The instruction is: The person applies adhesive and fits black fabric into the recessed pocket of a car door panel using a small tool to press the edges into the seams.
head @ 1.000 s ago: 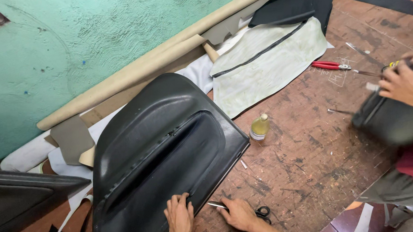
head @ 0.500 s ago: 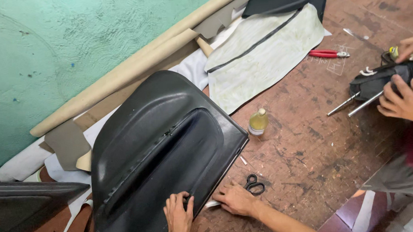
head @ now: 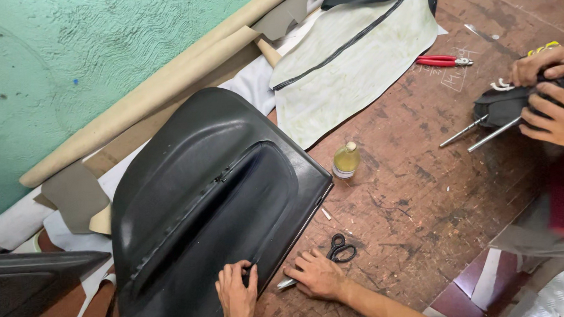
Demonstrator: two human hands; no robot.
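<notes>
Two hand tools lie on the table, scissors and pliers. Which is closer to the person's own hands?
The black-handled scissors, lying right beside the right hand. The red-handled pliers lie far up the table, near another person's hands.

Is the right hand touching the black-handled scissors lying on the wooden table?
Touching. In the head view the right hand lies flat over the blades of the scissors; a blade tip pokes out beside the thumb and the handle loops show past the fingers.

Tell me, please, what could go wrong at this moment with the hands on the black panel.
The right hand lies on the scissors beside the black panel; the blades could nick a finger or the covering. The left hand presses the panel's recess, so a slip might crease it. The small bottle stands near the panel's corner and could tip.
</notes>
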